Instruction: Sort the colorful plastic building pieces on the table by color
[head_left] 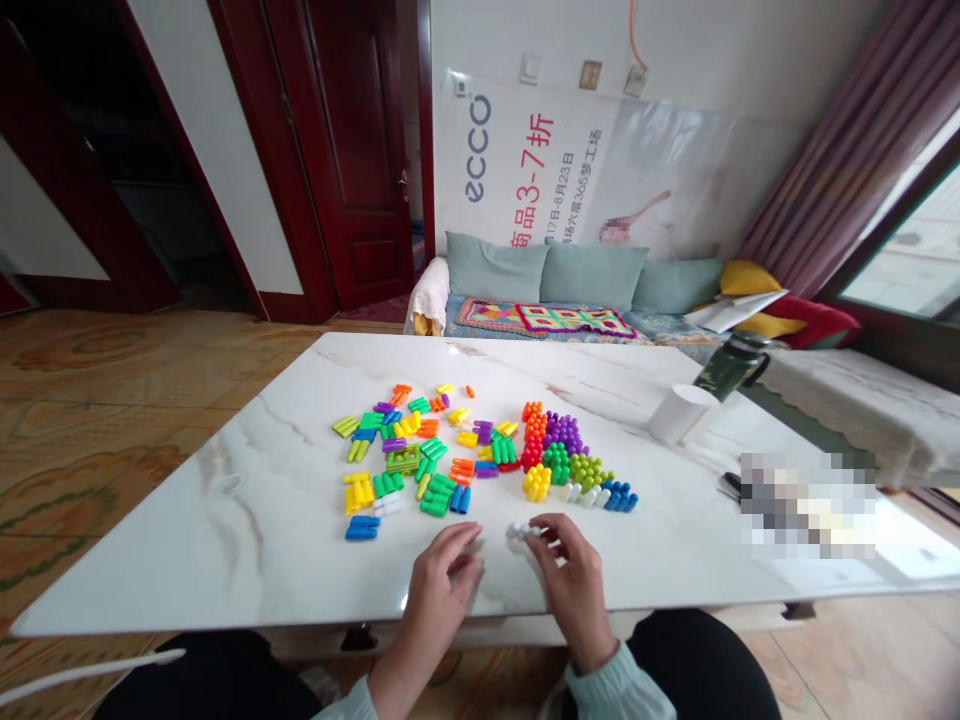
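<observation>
Near the table's front edge, my right hand [570, 572] pinches a small cluster of white bullet-shaped toy blocks [519, 531] between thumb and fingers. To its left, my left hand [448, 574] is held curved with thumb and fingers apart, nothing visible in it. Just beyond the right hand, blocks stand grouped by colour: yellow blocks [537, 483], white blocks [586, 495], blue blocks [620, 496], green blocks [556, 463], lime blocks [590, 469], purple blocks [564, 432] and orange blocks [534, 415]. Mixed joined blocks [405, 457] lie scattered left of these, beyond my left hand.
The white marble-patterned table [277, 530] spans the foreground. On its right are a white cylinder [682, 412], a camouflage flask [729, 366] and a blurred-out item [806, 505]. A sofa with pillows [592, 280] stands behind the table.
</observation>
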